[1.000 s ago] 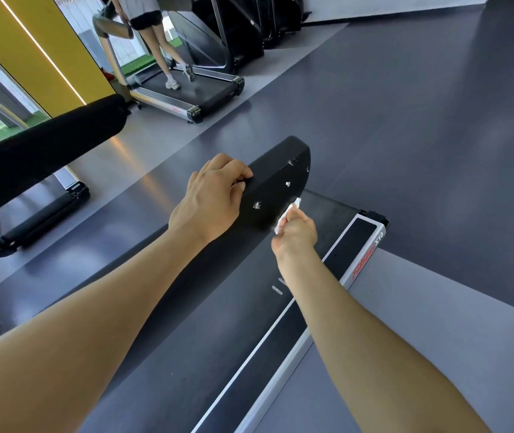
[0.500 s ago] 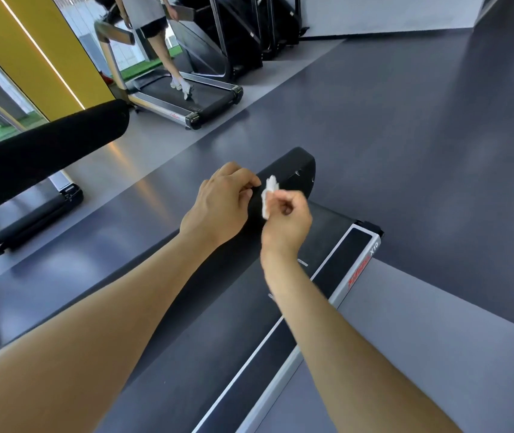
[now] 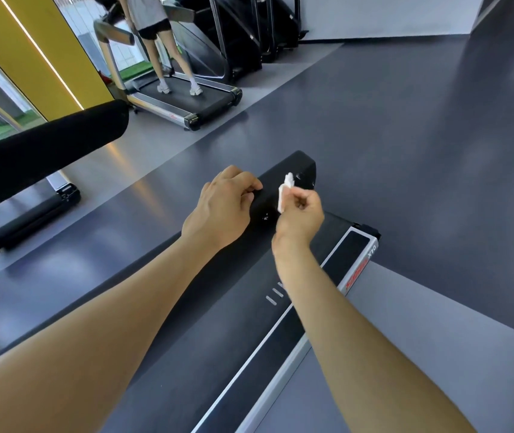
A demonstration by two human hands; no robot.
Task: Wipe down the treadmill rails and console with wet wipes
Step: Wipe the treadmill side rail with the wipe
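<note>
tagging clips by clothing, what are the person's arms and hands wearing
Nothing shows on either: both forearms are bare to the frame's edge, with no sleeves. The left hand and right hand have no gloves, and no watch, band or ring is visible.

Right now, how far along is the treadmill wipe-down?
Nothing looks finished; no surface shows a clear wiped mark. In hand: the left hand grips the end of the black rail, and the right hand pinches a small white wipe at it. Left: the padded bar; the console is out of view.
</note>
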